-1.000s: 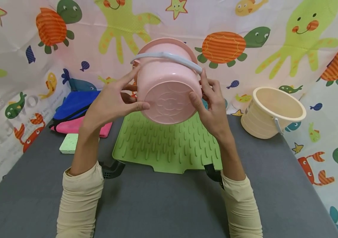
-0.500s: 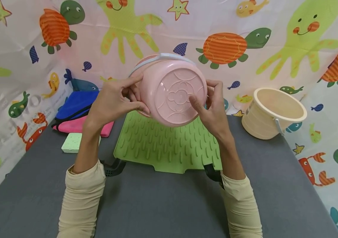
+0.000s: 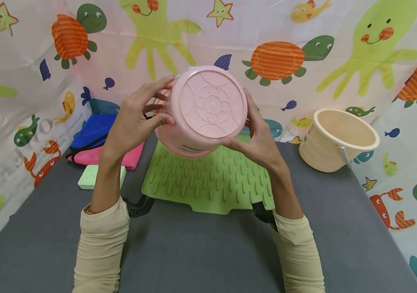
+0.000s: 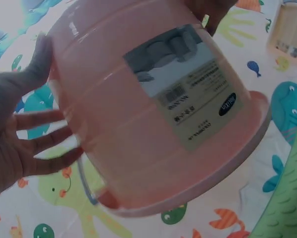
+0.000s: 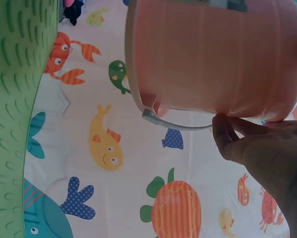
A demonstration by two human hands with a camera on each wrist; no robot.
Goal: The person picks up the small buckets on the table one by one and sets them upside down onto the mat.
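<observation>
A pink bucket [image 3: 213,103] is held up above the green mat, tilted so its patterned base faces the head camera. My left hand [image 3: 131,118] grips its left side, thumb toward the base and fingers along the wall. On the other side my right hand [image 3: 257,140] holds it near the base, thumb at the base's lower edge. A printed label [image 4: 181,84] shows upside down on the wall in the left wrist view. The grey handle [image 5: 183,126] hangs by the right fingertips in the right wrist view. The bucket's inside is hidden.
The green ridged mat [image 3: 208,179] lies on the grey table [image 3: 208,252]. A beige bucket [image 3: 318,148] stands at right. At left are a pale green sponge [image 3: 88,178], a blue folded item [image 3: 93,130] and a pink one [image 3: 131,156]. A printed curtain hangs behind.
The pink bucket has turned in my hands: its base has swung up to face the head camera, and the handle has gone mostly out of sight there. Both hands have shifted on it.
</observation>
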